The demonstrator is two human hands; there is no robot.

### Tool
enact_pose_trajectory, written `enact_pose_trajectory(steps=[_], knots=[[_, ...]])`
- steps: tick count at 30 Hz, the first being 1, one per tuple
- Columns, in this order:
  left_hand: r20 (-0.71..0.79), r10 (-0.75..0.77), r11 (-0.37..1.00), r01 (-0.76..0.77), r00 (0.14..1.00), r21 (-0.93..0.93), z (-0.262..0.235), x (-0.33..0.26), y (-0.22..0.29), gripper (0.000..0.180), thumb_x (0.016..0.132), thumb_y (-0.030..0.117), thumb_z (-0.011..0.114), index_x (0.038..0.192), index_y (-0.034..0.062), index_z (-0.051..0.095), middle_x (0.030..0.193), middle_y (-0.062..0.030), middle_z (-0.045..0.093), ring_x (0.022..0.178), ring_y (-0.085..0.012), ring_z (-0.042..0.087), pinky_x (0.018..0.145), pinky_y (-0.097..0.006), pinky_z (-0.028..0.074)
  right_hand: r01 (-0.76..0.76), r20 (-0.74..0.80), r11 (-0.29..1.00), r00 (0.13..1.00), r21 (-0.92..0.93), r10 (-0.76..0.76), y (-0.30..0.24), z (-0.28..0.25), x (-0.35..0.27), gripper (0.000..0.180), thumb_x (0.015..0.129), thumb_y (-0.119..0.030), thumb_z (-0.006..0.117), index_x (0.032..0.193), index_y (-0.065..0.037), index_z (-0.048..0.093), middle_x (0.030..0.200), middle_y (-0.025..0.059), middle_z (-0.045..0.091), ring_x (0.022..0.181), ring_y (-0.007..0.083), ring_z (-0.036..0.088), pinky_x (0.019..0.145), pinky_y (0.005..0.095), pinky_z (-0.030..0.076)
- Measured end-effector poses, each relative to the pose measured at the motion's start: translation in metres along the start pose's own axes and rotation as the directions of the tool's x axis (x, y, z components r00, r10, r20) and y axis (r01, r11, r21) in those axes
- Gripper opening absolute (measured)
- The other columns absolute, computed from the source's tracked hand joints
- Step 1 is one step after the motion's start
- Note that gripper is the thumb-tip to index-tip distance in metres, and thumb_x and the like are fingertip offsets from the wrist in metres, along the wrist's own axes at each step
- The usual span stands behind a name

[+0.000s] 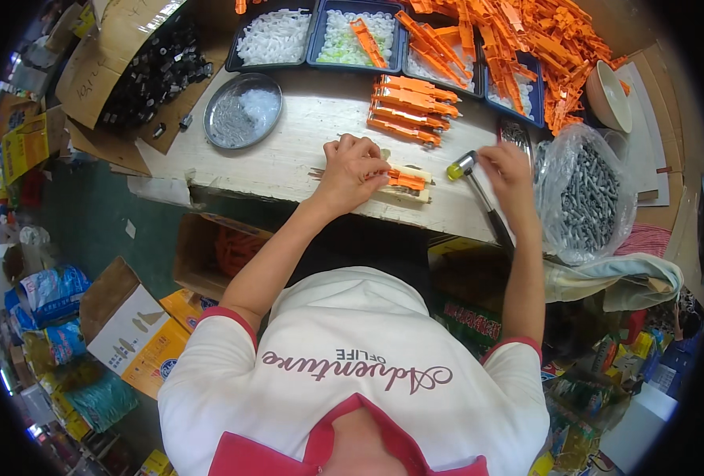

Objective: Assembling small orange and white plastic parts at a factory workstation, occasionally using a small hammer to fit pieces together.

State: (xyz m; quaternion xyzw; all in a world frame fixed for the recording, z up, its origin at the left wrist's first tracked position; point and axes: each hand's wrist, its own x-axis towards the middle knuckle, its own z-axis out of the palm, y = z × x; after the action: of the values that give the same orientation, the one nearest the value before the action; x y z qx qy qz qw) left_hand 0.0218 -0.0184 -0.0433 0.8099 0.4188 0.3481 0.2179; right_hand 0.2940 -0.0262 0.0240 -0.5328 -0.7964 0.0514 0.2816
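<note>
My left hand (352,170) is closed, with thumb and forefinger at the left end of an orange plastic part (407,181). That part lies in a small cream-coloured block (422,193) near the table's front edge. To the right, a hammer with a yellow-tipped head (461,165) lies slanting, its dark handle reaching past the table edge. My right hand (509,170) is beside the hammer head, fingers curled together. Whatever is between those fingertips is too small to make out. Beyond the block, several orange parts (411,109) lie in a stacked row.
A round metal dish (243,111) holds fine clear and silvery pieces. Dark blue trays (314,59) of small white parts line the back, beside a heap of orange parts (546,36). A clear bag of grey metal pins (586,194) and a pale bowl (610,97) stand right; a carton (102,75) stands left.
</note>
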Motion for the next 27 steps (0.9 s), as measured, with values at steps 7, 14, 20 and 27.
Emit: enact_pose_trajectory(steps=[7,14,20,27], knots=[[0.110,0.091,0.991,-0.101,0.990,0.093,-0.006,0.008,0.000,0.009,0.066,0.015,0.070,0.074,0.0156,0.064,0.086,0.0026,0.051,0.086,-0.0173,0.044,0.078,-0.036,0.026,-0.516,-0.452,0.764,0.828,-0.386,0.331,0.119,-0.111,-0.064,0.017,0.082,-0.014,0.055,0.093,-0.003,0.063,0.089,0.0139,0.062,0.081,0.0288,0.059,0.071,0.0346,0.045],[0.102,0.112,0.985,-0.124,0.988,0.123,-0.006,-0.002,0.000,0.011,0.069,0.014,0.067,0.079,0.0157,0.063,0.092,-0.0001,0.051,0.088,-0.0182,0.045,0.078,-0.036,0.028,-0.634,-0.314,0.563,0.764,-0.530,0.564,0.179,-0.116,-0.103,0.025,0.081,-0.026,0.057,0.098,-0.008,0.062,0.091,0.0132,0.062,0.086,0.0324,0.058,0.074,0.0428,0.044],[0.063,0.142,0.989,-0.144,0.988,0.033,-0.011,0.001,-0.016,0.024,0.072,0.025,0.066,0.094,0.0157,0.065,0.098,-0.0056,0.053,0.092,-0.0204,0.049,0.082,-0.037,0.031,-0.671,-0.223,0.452,0.671,-0.588,0.707,0.167,-0.086,-0.101,0.034,0.080,-0.027,0.058,0.109,-0.010,0.056,0.102,0.0116,0.059,0.097,0.0310,0.055,0.081,0.0504,0.038],[-0.356,-0.100,0.815,0.282,0.929,0.506,-0.112,0.103,-0.116,0.017,0.069,0.007,0.061,0.083,0.0134,0.067,0.090,-0.0078,0.057,0.085,-0.0271,0.053,0.075,-0.041,0.041,-0.694,-0.187,0.463,0.644,-0.552,0.742,0.164,-0.086,-0.099,0.028,0.082,-0.022,0.054,0.107,-0.009,0.055,0.100,0.0132,0.058,0.094,0.0319,0.056,0.078,0.0509,0.039]])
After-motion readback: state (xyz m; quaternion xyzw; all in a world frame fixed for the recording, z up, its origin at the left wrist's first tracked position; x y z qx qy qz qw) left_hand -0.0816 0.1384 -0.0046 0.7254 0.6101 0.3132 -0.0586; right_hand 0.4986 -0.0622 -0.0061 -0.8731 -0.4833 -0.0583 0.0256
